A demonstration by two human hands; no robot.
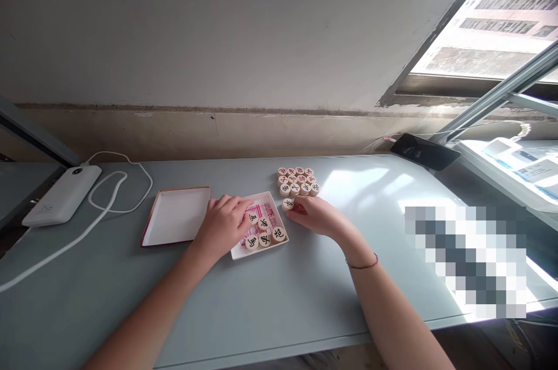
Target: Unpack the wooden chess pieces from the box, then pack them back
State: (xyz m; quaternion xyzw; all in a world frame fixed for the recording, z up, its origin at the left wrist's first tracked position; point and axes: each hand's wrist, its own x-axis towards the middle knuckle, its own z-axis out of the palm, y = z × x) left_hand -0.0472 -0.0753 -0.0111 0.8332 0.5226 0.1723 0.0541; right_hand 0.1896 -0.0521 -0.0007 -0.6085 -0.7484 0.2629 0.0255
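Observation:
Round wooden pieces with black characters lie in a white box (257, 252) with a pink-printed sheet at its bottom. My left hand (225, 220) reaches over the box's left side, its fingertips on a piece (252, 217) there. Just right of the box, my right hand (314, 213) has its fingers closed on a piece with a black character (288, 204), low over the table. Behind that hand stand several pieces (299, 180) in tight rows, red characters at the back and black ones in front.
A shallow white lid (178, 216) lies left of the box. At the far left are a white power bank (63, 195) and its looping cable (96, 212). A dark phone (425, 152) rests at the back right, beside a white tray (501, 184). A wall borders the grey table (261, 312).

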